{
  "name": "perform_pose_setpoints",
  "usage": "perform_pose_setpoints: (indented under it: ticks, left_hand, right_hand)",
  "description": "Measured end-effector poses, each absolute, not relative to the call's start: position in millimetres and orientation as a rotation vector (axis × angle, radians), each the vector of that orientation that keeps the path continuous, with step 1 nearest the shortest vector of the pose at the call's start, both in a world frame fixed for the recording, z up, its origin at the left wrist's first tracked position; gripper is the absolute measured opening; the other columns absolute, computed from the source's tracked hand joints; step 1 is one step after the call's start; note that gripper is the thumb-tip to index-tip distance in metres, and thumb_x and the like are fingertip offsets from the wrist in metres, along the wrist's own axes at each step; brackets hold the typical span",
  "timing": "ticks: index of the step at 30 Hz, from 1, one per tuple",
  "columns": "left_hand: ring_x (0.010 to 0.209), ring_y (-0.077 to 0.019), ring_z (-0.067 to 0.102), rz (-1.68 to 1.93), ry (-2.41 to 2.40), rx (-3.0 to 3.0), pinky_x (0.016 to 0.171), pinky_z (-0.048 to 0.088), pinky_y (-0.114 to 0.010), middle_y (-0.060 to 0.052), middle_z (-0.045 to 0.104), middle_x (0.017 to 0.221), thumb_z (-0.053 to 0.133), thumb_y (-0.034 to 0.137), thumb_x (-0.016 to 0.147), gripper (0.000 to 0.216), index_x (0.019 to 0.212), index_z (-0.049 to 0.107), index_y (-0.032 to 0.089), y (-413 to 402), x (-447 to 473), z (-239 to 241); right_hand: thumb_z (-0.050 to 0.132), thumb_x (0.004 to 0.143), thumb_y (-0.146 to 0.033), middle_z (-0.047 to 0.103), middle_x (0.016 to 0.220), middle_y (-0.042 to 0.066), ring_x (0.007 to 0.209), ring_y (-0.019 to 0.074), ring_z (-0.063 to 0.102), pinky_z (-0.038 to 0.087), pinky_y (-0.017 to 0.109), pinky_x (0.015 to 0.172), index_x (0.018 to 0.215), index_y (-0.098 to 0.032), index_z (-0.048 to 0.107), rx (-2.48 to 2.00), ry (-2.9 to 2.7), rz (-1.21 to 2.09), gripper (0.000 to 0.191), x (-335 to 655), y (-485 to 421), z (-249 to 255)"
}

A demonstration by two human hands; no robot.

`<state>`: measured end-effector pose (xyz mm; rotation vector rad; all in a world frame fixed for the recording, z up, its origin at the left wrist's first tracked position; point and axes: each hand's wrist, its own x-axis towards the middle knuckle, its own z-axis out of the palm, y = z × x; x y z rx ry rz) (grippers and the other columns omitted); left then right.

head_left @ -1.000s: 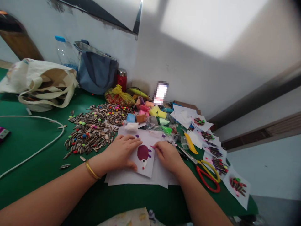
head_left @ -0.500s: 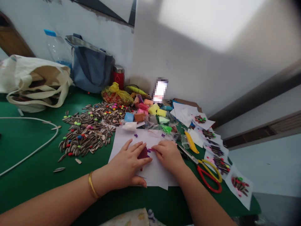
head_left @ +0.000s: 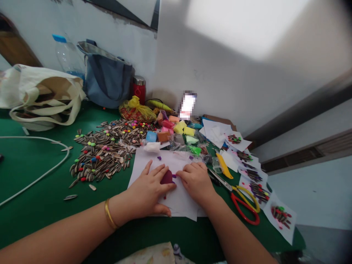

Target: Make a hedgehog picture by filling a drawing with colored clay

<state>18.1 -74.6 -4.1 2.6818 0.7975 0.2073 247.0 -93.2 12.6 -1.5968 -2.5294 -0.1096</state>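
Note:
On the white paper (head_left: 181, 205) lies a flat dark-red piece of modelling clay (head_left: 167, 178). My left hand (head_left: 150, 189) rests spread over the paper, its fingers around the left side of this piece and partly covering it. Small purple clay bits (head_left: 174, 176) sit at the piece's right edge. The index finger of my right hand (head_left: 196, 179) points at and touches or nearly touches these bits, with the other fingers curled under; whether it pinches anything is hidden. A small red dot (head_left: 165, 197) of clay is below the piece.
Striped sunflower seeds (head_left: 107, 154) mixed with coloured bits spread to the left. Colourful clay packs (head_left: 163, 136) lie behind the paper. Scissors (head_left: 236, 189) and a yellow cutter (head_left: 224, 165) are to the right, beside seed-decorated paper cards (head_left: 280, 218). A blue bag (head_left: 108, 80) stands behind.
My right index finger has shifted slightly at the purple bits, and the pinkish bit by its tip no longer shows. My left hand has moved a little left, uncovering more of the dark-red piece.

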Motion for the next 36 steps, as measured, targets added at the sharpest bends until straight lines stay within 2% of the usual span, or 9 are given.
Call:
perform_pose_setpoints:
  ticks: [18, 36]
  left_hand:
    - [0.146, -0.0428, 0.027, 0.177, 0.804, 2.686, 0.114, 0.0, -0.069, -0.017, 0.035, 0.157, 0.053, 0.084, 0.071, 0.082, 0.138, 0.054, 0.038, -75, 17, 0]
    - [0.145, -0.0423, 0.028, 0.193, 0.795, 2.689, 0.114, 0.003, -0.069, -0.015, 0.034, 0.158, 0.051, 0.085, 0.072, 0.081, 0.14, 0.052, 0.04, -75, 17, -1]
  right_hand:
    - [0.062, 0.091, -0.021, 0.067, 0.085, 0.004, 0.085, 0.0206, 0.052, 0.027, 0.038, 0.081, 0.096, -0.027, 0.074, -1.625, -2.512, -0.107, 0.014, 248, -95, 15]
    - [0.063, 0.089, -0.02, 0.068, 0.079, 0.001, 0.083, 0.018, 0.057, 0.028, 0.036, 0.082, 0.085, -0.025, 0.074, -1.589, -2.495, 0.074, 0.012, 257, -96, 21]
